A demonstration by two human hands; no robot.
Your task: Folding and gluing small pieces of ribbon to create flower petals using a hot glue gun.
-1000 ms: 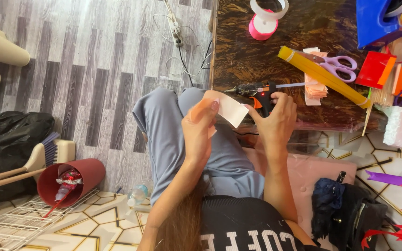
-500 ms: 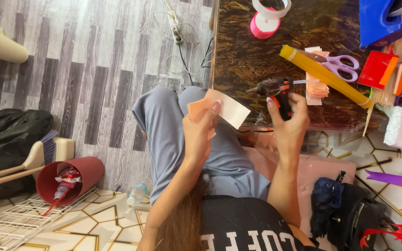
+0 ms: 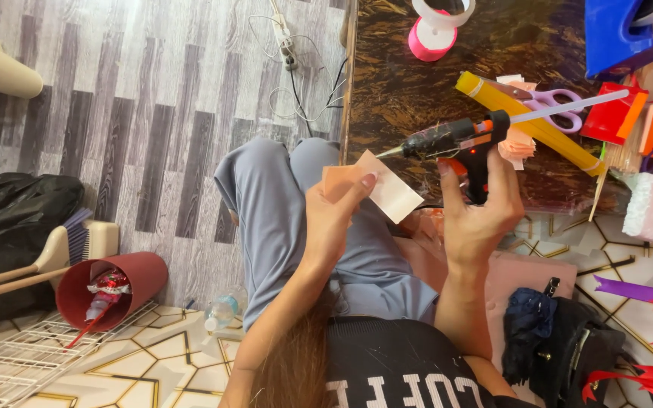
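Gripping a glue gun (image 3: 459, 143), the right hand (image 3: 478, 219); left hand (image 3: 334, 219) pinches a peach paper piece (image 3: 383, 189)

Evenly and brightly lit, diffuse, no single source evident. Soft, faint shadows only: under the right hand (image 3: 478, 219) and beneath the glue gun (image 3: 455, 143) on the dark table (image 3: 402, 83). Mild glare across the glossy marbled table surface and on the pale floor tiles (image 3: 153, 355). Sharp focus across most of the view; slight softness on the left hand (image 3: 334, 219). Wide-angle distortion toward the edges, with the grey floor planks (image 3: 115, 98) bowing slightly. Saturated colour; no visible noise.
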